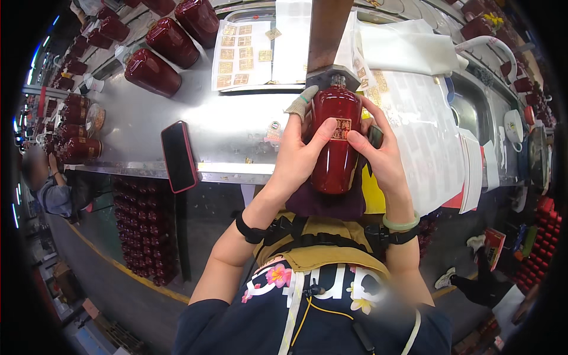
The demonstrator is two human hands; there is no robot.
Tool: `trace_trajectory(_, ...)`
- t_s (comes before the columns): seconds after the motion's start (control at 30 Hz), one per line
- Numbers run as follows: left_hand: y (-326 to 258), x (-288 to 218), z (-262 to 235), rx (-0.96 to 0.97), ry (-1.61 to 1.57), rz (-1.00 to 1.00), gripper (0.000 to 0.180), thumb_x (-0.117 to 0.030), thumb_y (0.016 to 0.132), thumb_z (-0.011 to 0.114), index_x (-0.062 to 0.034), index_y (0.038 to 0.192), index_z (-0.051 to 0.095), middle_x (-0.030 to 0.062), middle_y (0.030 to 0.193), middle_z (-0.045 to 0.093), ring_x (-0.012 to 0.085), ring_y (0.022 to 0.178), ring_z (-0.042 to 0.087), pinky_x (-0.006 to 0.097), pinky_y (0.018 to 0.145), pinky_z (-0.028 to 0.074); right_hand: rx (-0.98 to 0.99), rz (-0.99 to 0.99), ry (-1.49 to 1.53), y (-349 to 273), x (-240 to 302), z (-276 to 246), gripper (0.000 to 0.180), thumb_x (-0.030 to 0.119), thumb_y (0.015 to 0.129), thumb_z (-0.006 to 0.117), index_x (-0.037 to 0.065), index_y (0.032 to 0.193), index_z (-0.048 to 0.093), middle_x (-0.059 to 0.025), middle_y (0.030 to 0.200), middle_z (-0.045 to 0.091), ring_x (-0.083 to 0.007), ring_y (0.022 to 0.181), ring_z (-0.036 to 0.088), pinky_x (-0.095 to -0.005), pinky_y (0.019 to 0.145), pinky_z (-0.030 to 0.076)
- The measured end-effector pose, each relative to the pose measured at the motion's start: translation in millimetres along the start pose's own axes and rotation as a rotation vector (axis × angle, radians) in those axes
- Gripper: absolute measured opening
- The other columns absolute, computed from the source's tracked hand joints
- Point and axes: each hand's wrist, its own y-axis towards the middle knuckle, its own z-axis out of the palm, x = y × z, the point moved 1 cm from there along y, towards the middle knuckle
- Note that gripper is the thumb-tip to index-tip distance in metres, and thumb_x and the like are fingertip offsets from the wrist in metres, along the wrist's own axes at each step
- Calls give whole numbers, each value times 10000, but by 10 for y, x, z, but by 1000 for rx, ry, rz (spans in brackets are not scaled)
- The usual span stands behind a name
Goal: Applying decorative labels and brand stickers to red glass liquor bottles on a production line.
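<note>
A dark red glass bottle with a clear neck lies in front of me, its neck pointing away and its base over the table edge. My left hand is wrapped along its left side, thumb on top; a pale cloth cot covers one fingertip. Along the right side my right hand grips it, the thumb pressing by the corner of a gold label on the bottle's face. Beyond the hands lies a white sheet bearing rows of similar gold labels. Fingers under the bottle are hidden.
A phone with a red case overhangs the front edge of the metal table. Several red bottles stand at the back left. An upright metal post rises beyond my bottle. White label backing sheets cover the right side.
</note>
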Motion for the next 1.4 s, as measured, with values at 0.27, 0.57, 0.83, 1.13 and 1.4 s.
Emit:
trace_trajectory(0.27, -7, -27, -2, 1, 1, -25, 695, -200, 1067, 658, 11, 1620, 295, 176, 1531, 501, 232, 1398, 524, 372, 1171, 436, 9, 4, -29, 6, -4, -27, 745, 132, 922, 838, 66, 1570, 476, 64, 933, 482, -37, 835, 468, -197, 759, 406)
trace_trajectory(0.57, 4, -30, -52, 54, -146, -63, 670, -204, 1098, 604, -2, 1639, 264, 169, 1556, 474, 217, 1416, 501, 368, 1192, 414, -13, -7, -10, -16, 5, 24, 730, 164, 941, 826, 53, 1569, 470, 69, 902, 485, -31, 836, 467, -194, 773, 397)
trace_trajectory(0.83, -35, -68, -84, 15, -142, -111, 795, -179, 1043, 692, 7, 1655, 221, 196, 1617, 410, 247, 1458, 475, 381, 1211, 401, -98, -84, -4, -165, 220, 13, 583, 89, 997, 722, 28, 1527, 487, 12, 998, 556, -58, 918, 538, -222, 852, 445)
trace_trajectory(1.13, -99, -48, -45, 50, 13, -58, 878, -151, 995, 750, 19, 1657, 198, 214, 1633, 381, 269, 1478, 450, 409, 1229, 379, -100, -222, -291, -509, 200, 148, 210, -17, 989, 670, -14, 1198, 687, -54, 1071, 658, -93, 908, 614, -242, 769, 486)
trace_trajectory(1.4, -103, -40, -36, 49, 8, -60, 873, -155, 994, 752, 17, 1654, 207, 214, 1632, 382, 265, 1480, 445, 408, 1229, 378, -123, -205, -338, -518, 167, 143, 211, -10, 963, 697, -3, 1174, 699, -34, 994, 632, -71, 780, 545, -236, 666, 438)
